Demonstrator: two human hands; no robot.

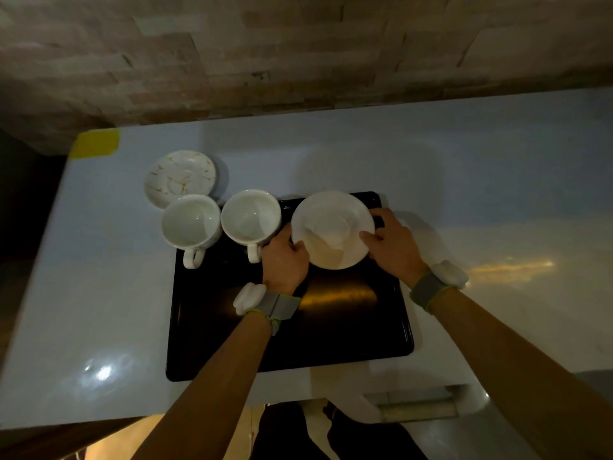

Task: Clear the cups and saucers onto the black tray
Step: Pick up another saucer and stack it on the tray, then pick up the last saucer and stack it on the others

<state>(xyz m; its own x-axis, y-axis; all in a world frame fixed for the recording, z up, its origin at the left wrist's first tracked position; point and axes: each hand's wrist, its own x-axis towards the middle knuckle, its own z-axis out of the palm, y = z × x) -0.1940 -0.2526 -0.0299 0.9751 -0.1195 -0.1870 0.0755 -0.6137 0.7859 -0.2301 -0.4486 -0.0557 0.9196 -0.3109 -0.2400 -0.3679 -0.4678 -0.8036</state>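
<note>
A black tray (331,330) lies on the white table in front of me. Both hands hold a white saucer (331,229) over the tray's far right corner: my left hand (285,260) grips its near left rim, my right hand (391,244) its right rim. Two white cups stand side by side at the tray's far left edge, handles pointing toward me. The left cup (191,224) sits at the tray's corner, the right cup (251,217) beside my left hand. A second, marbled saucer (180,179) rests on the table behind the left cup.
The white table (481,180) meets a stone-tile wall (298,54) at the back. A strip of yellow tape (94,143) marks its far left corner. The table's near edge runs just below the tray. Grey bands with white pods sit on both wrists.
</note>
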